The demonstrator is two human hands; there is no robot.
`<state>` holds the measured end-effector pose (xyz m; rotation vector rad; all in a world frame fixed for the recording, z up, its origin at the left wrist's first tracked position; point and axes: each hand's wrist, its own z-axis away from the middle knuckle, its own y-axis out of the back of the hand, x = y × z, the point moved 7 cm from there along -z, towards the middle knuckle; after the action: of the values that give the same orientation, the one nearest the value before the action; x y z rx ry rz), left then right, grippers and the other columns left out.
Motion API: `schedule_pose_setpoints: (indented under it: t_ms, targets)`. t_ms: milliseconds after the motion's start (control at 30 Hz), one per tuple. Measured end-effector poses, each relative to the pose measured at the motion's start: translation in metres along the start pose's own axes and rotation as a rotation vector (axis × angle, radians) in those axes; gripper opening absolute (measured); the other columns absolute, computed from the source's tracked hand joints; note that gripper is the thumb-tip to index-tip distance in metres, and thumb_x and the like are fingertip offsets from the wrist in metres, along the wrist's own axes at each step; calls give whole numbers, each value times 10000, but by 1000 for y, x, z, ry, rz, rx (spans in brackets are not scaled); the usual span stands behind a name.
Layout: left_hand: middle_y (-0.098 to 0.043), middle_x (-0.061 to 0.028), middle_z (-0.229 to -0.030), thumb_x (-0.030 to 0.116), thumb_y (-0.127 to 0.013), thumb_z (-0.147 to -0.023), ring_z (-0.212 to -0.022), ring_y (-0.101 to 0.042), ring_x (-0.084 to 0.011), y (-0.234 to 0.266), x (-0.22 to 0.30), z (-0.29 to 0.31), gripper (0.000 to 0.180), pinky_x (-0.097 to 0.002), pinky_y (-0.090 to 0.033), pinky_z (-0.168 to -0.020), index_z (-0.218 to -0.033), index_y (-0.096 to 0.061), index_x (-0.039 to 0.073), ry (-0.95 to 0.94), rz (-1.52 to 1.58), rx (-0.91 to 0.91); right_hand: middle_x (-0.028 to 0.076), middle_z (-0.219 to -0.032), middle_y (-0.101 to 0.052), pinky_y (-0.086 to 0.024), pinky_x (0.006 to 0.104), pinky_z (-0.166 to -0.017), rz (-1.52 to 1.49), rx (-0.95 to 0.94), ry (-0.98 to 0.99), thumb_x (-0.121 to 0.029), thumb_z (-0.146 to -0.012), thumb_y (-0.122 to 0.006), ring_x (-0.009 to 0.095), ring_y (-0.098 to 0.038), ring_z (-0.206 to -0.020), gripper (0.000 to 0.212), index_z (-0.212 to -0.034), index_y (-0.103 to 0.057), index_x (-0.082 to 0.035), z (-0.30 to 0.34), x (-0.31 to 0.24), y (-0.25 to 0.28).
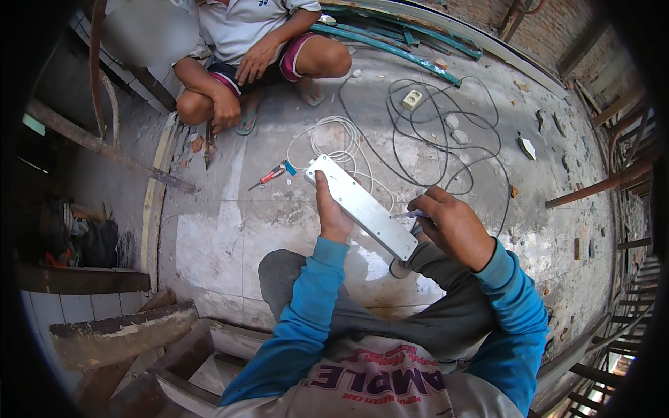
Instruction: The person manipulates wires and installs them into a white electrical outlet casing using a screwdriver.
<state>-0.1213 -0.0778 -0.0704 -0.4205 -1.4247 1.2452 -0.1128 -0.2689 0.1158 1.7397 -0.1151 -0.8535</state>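
My left hand [336,217] is closed around a long white power strip [362,209], its thumb lying on the upper face. That face shows several screw holes, and the strip slants from upper left to lower right above my lap. In my right hand [458,228] is a slim screwdriver [410,215] with a purplish handle, pinched between thumb and fingers. It points left at the strip's right edge; whether its tip touches cannot be made out. A coiled white cable [354,132] lies beyond the strip. Left of it rests a red-handled screwdriver [272,175] beside a small blue-green piece [290,168].
Opposite me a person [244,42] squats, one hand holding a long thin tool [208,145] downward. Loops of black cable and a white socket [412,99] lie at far right. Teal metal bars [390,47] line the back. Wooden beams [125,334] stand at lower left; rubble lies right.
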Motion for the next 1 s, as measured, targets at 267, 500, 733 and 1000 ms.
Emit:
schedule_pose_setpoints:
  t_ms: [267, 500, 733, 1000]
  targets:
    - [-599, -47, -928, 670, -446, -943, -837, -615, -214, 0, 3, 0, 600, -400, -538, -714, -1381, -449, 260, 5, 15, 31, 152, -943, -595, -526, 426, -753, -59, 13, -16, -17, -765, -673, 367, -632, -859, 256, -1017, -641, -44, 2, -7, 14]
    - [-585, -60, -948, 669, -479, -930, -857, -596, -232, -21, 12, 11, 636, -410, -522, -727, -1448, -389, 310, 5, 76, -57, 149, -922, -587, -527, 422, -741, -122, -52, 48, -33, -783, -675, 356, -630, -852, 234, -1014, -637, -40, 8, -18, 6]
    - [-596, -60, -937, 669, -455, -939, -840, -610, -231, -13, 9, 7, 631, -408, -526, -726, -1389, -443, 226, 12, 56, -27, 137, -910, -594, -528, 427, -702, -34, -73, 52, -89, -830, -667, 354, -644, -781, 168, -987, -631, -45, 9, -17, -12]
    - [-637, -97, -858, 572, -516, -962, -780, -648, -200, 14, 2, -4, 539, -346, -549, -717, -1077, -560, 46, -135, -186, 57, 211, -745, -649, -517, 472, -625, 55, -188, -129, -166, -919, -619, 391, -653, -682, 149, -973, -629, -28, 12, -8, -50]
